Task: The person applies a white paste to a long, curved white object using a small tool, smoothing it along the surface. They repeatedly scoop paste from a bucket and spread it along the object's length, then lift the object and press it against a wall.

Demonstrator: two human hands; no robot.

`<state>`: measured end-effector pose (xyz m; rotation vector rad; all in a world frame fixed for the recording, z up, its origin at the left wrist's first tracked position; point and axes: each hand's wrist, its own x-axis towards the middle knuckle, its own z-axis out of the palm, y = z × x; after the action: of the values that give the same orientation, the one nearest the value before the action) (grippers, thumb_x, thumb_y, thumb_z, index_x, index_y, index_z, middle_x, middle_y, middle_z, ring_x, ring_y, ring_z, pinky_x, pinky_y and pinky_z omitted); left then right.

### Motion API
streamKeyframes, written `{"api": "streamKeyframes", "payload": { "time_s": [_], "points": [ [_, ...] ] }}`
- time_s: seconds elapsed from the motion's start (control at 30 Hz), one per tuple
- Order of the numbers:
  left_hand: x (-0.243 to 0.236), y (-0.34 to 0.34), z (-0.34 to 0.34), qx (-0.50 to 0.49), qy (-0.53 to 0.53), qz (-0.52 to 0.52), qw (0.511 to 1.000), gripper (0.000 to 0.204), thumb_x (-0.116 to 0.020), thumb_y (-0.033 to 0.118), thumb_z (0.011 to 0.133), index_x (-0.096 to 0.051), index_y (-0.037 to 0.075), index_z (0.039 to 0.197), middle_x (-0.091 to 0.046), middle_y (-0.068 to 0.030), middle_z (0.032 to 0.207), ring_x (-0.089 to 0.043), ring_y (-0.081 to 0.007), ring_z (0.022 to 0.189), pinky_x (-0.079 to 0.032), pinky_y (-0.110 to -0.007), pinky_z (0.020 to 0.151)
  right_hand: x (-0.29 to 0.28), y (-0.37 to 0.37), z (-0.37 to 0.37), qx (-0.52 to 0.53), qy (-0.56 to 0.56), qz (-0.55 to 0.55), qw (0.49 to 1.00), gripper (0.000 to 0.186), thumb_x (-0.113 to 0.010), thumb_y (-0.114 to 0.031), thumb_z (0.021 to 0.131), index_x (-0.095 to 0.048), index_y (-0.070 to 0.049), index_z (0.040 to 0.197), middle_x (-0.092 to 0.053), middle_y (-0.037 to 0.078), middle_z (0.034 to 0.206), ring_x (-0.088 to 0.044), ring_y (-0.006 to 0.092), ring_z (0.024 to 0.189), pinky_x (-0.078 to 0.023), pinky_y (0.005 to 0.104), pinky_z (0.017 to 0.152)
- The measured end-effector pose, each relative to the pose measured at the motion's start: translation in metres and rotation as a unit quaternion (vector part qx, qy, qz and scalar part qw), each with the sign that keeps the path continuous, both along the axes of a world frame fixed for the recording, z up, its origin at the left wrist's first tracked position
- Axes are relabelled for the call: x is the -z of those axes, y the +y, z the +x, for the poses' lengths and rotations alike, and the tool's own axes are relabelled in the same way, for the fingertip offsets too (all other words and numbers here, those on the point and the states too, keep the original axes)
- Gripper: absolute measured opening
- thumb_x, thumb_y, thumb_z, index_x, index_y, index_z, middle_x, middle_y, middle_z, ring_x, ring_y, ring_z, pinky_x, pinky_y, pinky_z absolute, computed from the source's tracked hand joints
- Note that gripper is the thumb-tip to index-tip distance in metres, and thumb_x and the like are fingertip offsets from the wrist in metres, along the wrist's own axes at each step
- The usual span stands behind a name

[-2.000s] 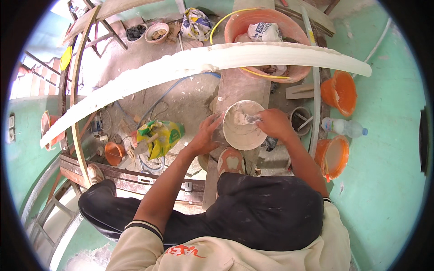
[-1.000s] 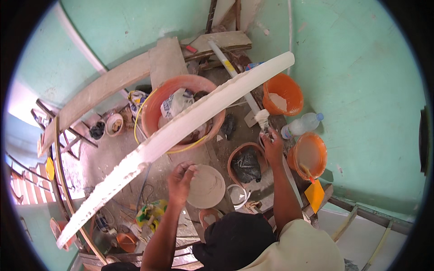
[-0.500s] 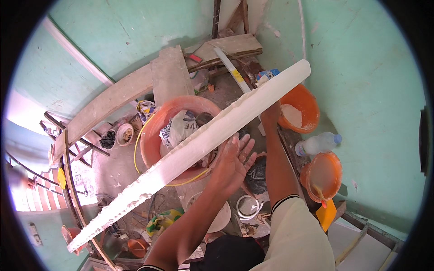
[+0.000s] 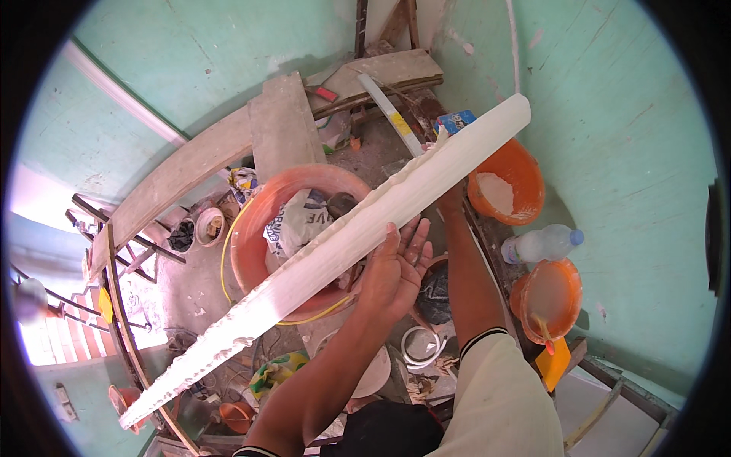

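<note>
A long white plaster moulding [image 4: 335, 247] with ragged, crumbly edges lies slantwise across the view, from lower left to upper right. My left hand [image 4: 396, 274] is open beside its near edge, palm up and fingers apart, the thumb against the edge. Behind the upper part of the moulding my right hand [image 4: 451, 199] is mostly hidden; it holds the piece from below, and what look like fingertips show at the far edge. Beneath the moulding stands a large orange tub [image 4: 247, 244] with a white printed sack [image 4: 293, 221] in it.
At right are an orange bucket with white powder [image 4: 525, 183], a plastic bottle [image 4: 542, 244] and a smaller orange bucket [image 4: 567, 297]. Wooden planks [image 4: 285, 126] and a metal straightedge [image 4: 388, 114] lie at the back. A yellow hose [image 4: 225, 263] curves by the tub. Green walls [image 4: 609, 137] enclose the corner.
The moulding has shifted slightly to the right, its upper end a little higher. My left hand has turned more palm up, its fingers still apart.
</note>
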<state>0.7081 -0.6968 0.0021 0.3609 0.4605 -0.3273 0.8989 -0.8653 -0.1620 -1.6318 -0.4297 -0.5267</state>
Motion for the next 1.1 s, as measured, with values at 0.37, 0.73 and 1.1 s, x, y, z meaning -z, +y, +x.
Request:
{"api": "streamKeyframes", "payload": {
  "time_s": [0.37,0.73,1.1],
  "points": [
    [-0.004,-0.004,0.001,0.008,0.011,-0.001,1.0,0.038,-0.045,0.034,0.111,-0.045,0.016,0.144,-0.058,-0.004,0.141,-0.054,-0.0162,0.133,-0.045,-0.036,0.105,0.013,-0.022,0.016,0.074,0.031,0.103,0.991,0.047,-0.067,-0.025,0.098,-0.055,0.001,0.135,-0.064,0.014,0.129,-0.064,0.0233,0.114,-0.053,0.038,0.099],
    [-0.003,-0.011,0.0,0.019,0.008,-0.001,1.0,0.038,-0.045,0.035,0.111,-0.046,0.016,0.144,-0.057,-0.0033,0.142,-0.054,-0.0152,0.133,-0.048,-0.034,0.101,0.064,-0.071,0.069,0.075,-0.007,0.098,0.992,0.059,-0.078,-0.032,0.088,-0.058,-0.002,0.135,-0.064,0.016,0.13,-0.06,0.0326,0.123,-0.045,0.0453,0.108],
    [-0.001,-0.001,0.0,0.002,0.005,0.014,1.0,0.038,-0.045,0.034,0.111,-0.045,0.016,0.144,-0.058,-0.0036,0.141,-0.055,-0.0148,0.132,-0.047,-0.033,0.101,0.023,-0.03,0.039,0.029,0.025,0.145,0.989,0.055,-0.07,-0.027,0.095,-0.052,0.001,0.139,-0.063,0.014,0.132,-0.063,0.0239,0.118,-0.052,0.0383,0.103]
  ]
}}
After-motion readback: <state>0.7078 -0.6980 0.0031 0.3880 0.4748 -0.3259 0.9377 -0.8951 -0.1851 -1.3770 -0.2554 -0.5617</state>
